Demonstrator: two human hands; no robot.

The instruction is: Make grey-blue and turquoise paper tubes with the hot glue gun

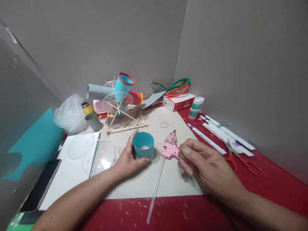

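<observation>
My left hand (131, 158) curves round the left side and front of a short blue paper ring (143, 147) standing on the pale board (130, 189). Thumb and fingers touch the ring. My right hand (202, 160) has its fingers curled together beside the handle of a pink glue gun (171, 150); whether the fingers grip anything is hidden. The gun's nozzle points away, and a long clear glue stick (154, 195) sticks out of its back end toward the front edge.
Behind stands a stick frame (127, 128) with coloured paper tubes. Left are a plastic bag (69, 114), clear discs (106, 157) and a phone (42, 184). Right are markers (207, 138), scissors (237, 155) and small tubs (196, 108). A red box (178, 102) sits behind.
</observation>
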